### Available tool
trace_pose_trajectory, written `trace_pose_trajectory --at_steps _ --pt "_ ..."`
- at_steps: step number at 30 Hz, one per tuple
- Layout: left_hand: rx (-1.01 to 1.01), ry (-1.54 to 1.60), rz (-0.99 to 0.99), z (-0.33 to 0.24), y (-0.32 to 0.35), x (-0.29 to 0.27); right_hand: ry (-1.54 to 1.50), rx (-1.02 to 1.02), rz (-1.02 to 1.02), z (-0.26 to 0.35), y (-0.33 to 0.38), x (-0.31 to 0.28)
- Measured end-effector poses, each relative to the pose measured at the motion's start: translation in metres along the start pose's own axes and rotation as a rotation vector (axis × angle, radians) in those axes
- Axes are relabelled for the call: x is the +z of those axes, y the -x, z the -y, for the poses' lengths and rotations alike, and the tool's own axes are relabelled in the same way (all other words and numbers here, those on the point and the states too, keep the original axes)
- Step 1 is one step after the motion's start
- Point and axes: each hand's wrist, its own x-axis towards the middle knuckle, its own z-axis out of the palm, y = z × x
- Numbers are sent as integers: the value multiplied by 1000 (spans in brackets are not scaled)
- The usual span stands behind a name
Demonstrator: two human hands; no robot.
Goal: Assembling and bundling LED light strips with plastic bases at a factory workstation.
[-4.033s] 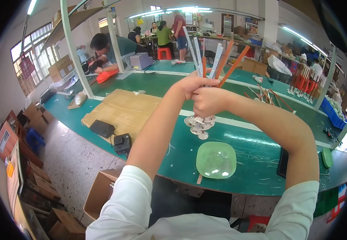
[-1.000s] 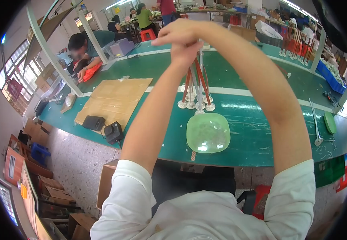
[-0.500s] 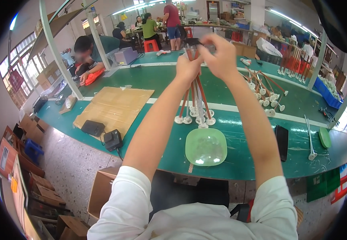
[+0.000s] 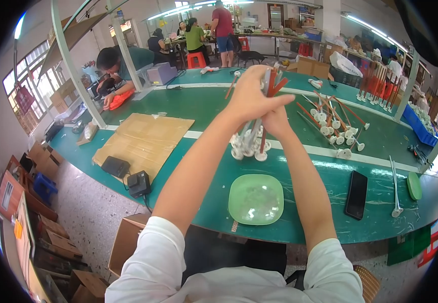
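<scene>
My left hand and right hand are both clamped around a bundle of rods, held upright above the middle of the green table, their white round feet hanging over the green plate by the near edge.

We see a bright, evenly lit workshop: ceiling light strips glow overhead and daylight enters through the windows at left. The green table carries soft glare and only faint shadows. Fisheye curvature bends straight edges, a black vignette rings the frame, and the far background is slightly soft
</scene>
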Motion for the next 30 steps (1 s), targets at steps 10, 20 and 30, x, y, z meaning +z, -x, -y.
trace_pose_trajectory --at_steps 10,20,30 --pt "-353 349 624 45 48 15 -353 233 -120 18 -7 -6" --pt "-214 381 536 50 54 12 -169 466 133 25 -12 -27" --pt "-363 712 504 35 50 20 -182 261 107 31 -8 -33"
